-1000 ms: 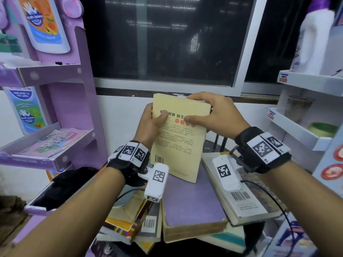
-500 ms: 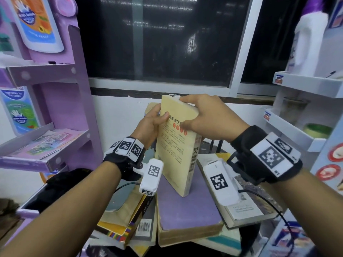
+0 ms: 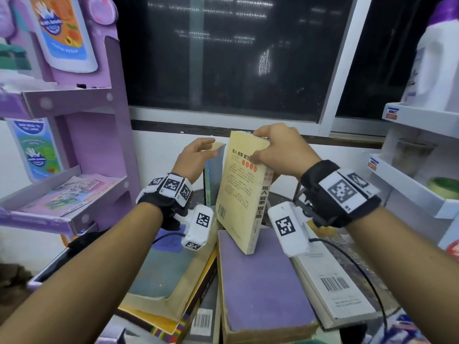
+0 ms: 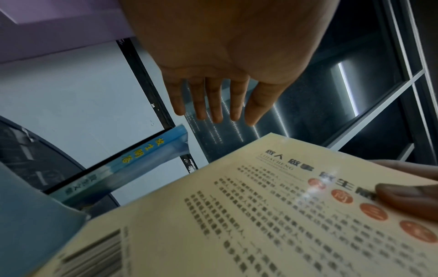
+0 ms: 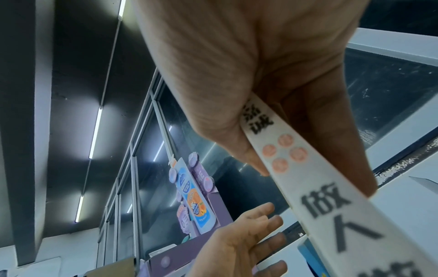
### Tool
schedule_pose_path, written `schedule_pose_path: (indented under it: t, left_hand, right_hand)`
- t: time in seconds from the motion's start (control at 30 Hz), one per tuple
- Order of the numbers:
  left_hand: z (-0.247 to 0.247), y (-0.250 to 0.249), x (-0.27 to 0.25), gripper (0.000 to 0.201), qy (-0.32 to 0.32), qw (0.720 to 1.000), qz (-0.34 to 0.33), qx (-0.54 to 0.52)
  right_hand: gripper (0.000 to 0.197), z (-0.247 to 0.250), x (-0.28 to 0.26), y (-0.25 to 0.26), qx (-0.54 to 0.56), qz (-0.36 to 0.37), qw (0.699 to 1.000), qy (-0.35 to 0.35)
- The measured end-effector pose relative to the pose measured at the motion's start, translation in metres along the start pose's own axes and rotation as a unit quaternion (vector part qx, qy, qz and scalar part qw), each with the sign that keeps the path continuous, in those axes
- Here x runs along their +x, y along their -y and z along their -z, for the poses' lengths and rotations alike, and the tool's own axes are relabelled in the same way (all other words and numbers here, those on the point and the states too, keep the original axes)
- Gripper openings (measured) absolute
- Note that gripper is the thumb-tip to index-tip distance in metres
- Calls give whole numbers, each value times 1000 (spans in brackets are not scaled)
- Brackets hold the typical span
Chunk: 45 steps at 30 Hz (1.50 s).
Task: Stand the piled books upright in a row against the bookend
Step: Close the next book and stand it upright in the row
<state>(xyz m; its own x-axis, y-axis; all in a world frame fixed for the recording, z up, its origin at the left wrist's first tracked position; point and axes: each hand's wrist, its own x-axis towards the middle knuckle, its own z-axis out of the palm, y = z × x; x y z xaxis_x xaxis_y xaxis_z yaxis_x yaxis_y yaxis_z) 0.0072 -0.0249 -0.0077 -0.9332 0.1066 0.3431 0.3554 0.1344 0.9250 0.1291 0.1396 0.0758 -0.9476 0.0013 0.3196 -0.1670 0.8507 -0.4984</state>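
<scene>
One cream-yellow paperback book [image 3: 242,187] with black printed characters, four orange-red dots and a barcode on its cover stands nearly upright, tilted slightly, its lower corner over a flat-lying purple cloth-textured hardback [image 3: 263,281]. The right hand [image 3: 278,150] grips its top end, thumb on the printed cover and fingers curled over the far side, the white spine [image 5: 315,189] showing between them. The left hand [image 3: 196,155] is off the book, its four fingers [image 4: 213,97] straight and close together, the thumb apart, held beside one thin blue-spined book [image 3: 211,180] that stands upright just left of the cream one. Besides the purple hardback, at least three more books lie flat in the pile: a grey-green worn one [image 3: 159,271] at left, a white glossy one with a barcode [image 3: 332,286] at right, and one with a yellow and striped cover [image 3: 164,326] beneath; more may be hidden. Two shelf units flank the pile, a purple cardboard rack [image 3: 99,135] and a white plastic shelf [image 3: 409,184].
</scene>
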Motion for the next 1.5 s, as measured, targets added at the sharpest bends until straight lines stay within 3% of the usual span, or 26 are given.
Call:
schedule_pose_path:
  t: [0.23, 0.5, 0.67, 0.8, 0.93, 1.23, 1.5]
  left_hand:
    - [1, 24, 26, 30, -12, 998, 61, -23]
    - [-3, 45, 48, 30, -14, 996, 84, -4]
    - [-6, 66, 60, 42, -3, 995, 94, -26]
    - [-5, 60, 53, 22, -14, 995, 88, -43]
    - [-2, 65, 55, 19, -15, 994, 80, -68]
    - [2, 76, 53, 26, 7, 989, 67, -130]
    - [6, 83, 57, 25, 13, 989, 49, -136]
  right_hand:
    - [20, -23, 50, -8, -16, -33, 999, -27]
    - [28, -55, 104, -23, -32, -63, 996, -55]
    - [33, -85, 122, -29, -21, -64, 995, -67]
    - [37, -105, 132, -35, -8, -68, 995, -71]
    - [40, -124, 137, -33, 9, -62, 995, -78]
    - [44, -152, 140, -35, 26, -43, 997, -51]
    - [59, -162, 142, -40, 72, -44, 996, 8]
